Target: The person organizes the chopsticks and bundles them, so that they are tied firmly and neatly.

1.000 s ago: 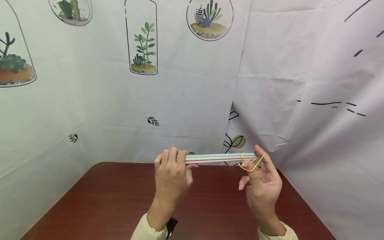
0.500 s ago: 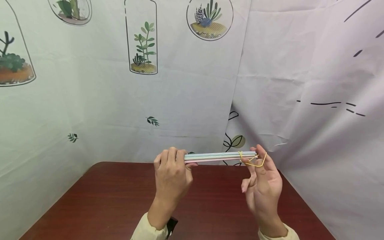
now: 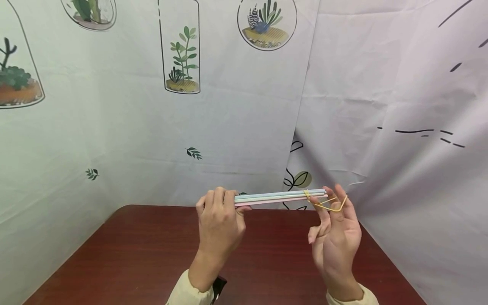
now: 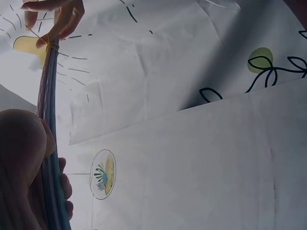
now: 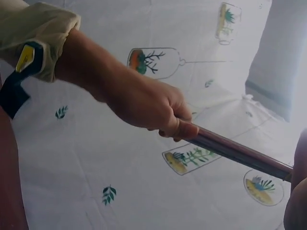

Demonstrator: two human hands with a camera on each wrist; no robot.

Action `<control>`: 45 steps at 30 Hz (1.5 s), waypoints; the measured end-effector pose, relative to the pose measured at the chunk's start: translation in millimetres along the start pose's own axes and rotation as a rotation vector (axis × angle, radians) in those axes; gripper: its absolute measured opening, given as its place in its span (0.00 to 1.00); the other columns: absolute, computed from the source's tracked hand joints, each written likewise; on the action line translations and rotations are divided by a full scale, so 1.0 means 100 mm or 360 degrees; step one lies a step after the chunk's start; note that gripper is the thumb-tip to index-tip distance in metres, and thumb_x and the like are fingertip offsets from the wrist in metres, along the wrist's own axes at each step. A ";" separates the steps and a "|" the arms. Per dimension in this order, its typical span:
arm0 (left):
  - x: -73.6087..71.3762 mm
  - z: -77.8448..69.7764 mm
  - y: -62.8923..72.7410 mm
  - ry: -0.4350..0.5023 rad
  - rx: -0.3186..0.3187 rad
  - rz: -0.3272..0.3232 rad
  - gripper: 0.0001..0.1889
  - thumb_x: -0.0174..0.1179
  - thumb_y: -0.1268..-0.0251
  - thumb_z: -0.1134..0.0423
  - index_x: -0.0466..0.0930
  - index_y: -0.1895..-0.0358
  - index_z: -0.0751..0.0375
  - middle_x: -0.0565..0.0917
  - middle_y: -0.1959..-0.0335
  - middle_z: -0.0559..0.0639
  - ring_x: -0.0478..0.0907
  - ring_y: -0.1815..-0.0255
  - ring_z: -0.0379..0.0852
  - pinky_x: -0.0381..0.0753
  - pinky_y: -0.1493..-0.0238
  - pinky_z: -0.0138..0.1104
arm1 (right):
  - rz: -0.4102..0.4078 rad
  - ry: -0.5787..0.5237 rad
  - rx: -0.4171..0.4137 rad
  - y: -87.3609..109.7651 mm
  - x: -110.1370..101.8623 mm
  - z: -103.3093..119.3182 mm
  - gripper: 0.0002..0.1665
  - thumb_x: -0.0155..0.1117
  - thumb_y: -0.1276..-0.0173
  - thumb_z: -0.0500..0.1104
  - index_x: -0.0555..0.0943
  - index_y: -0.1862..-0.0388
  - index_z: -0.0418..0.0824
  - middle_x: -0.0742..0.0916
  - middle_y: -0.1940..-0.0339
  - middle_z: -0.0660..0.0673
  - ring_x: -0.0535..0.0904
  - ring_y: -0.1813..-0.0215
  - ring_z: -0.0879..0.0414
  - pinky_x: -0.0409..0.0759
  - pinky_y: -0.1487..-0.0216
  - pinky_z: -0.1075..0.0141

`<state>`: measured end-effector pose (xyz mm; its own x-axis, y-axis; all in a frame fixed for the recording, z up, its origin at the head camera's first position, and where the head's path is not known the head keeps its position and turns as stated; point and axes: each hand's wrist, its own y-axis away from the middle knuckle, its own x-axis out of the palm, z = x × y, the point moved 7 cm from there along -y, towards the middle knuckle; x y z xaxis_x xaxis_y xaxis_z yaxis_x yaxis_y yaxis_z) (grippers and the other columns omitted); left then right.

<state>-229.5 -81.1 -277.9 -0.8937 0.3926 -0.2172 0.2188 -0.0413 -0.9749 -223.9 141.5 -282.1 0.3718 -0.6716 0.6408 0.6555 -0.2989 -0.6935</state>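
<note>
In the head view, my left hand [image 3: 219, 222] grips a bundle of pastel straws [image 3: 274, 197] in blue, green and pink near their left end. The bundle is held up level above the far edge of the table. A yellow rubber band [image 3: 335, 210] wraps the straws near their right end. From there its free loop stretches over the thumb and a raised finger of my right hand [image 3: 337, 241]. Other right fingers touch the straw ends. The left wrist view shows the wrapped band [image 4: 52, 45] close to the right fingertips.
Beneath both hands lies a dark red wooden table [image 3: 152, 254]. White cloth [image 3: 236, 127] printed with plants in jars hangs behind it and along the sides. A dark band with a yellow patch [image 5: 26, 60] circles the left sleeve cuff.
My right hand has shifted slightly right and opened its fingers, pulling the loop out further. The right end of the straws has risen a little. My left hand keeps its grip in place.
</note>
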 end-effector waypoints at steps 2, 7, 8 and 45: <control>-0.01 0.00 -0.01 0.0014 0.0018 -0.0025 0.29 0.41 0.26 0.39 0.76 0.63 0.63 0.73 0.69 0.55 0.69 0.65 0.54 0.64 0.52 0.49 | -0.0016 -0.0025 0.0030 -0.01 -0.02 0.00 0.19 0.45 0.21 0.33 0.70 0.34 0.29 0.79 0.46 0.38 0.86 0.53 0.48 0.70 0.90 0.72; -0.05 -0.04 -0.03 0.0035 0.0133 -0.0132 0.25 0.45 0.26 0.41 0.75 0.65 0.63 0.73 0.69 0.55 0.70 0.65 0.55 0.64 0.53 0.50 | -0.0034 -0.0062 0.0216 -0.05 -0.09 -0.03 0.17 0.46 0.21 0.33 0.76 0.41 0.28 0.82 0.52 0.40 0.86 0.63 0.56 0.69 0.90 0.72; -0.05 -0.05 -0.04 0.0032 0.0161 -0.0144 0.25 0.46 0.26 0.42 0.75 0.65 0.63 0.73 0.69 0.55 0.70 0.65 0.55 0.64 0.53 0.50 | -0.0026 -0.0047 0.0267 -0.06 -0.10 -0.04 0.16 0.46 0.20 0.34 0.78 0.43 0.29 0.84 0.55 0.42 0.86 0.65 0.58 0.70 0.90 0.72; -0.08 -0.18 0.00 -0.0119 0.0305 -0.0203 0.27 0.40 0.23 0.40 0.75 0.63 0.62 0.73 0.68 0.53 0.73 0.63 0.55 0.66 0.52 0.49 | 0.0543 -0.0007 0.0468 -0.12 -0.10 -0.30 0.26 0.35 0.17 0.37 0.84 0.50 0.34 0.87 0.52 0.42 0.82 0.54 0.55 0.81 0.59 0.64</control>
<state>-215.4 -67.6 -275.8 -0.9374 0.3370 -0.0877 0.0302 -0.1724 -0.9846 -254.8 131.4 -289.9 0.6016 -0.6951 0.3936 0.6537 0.1451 -0.7427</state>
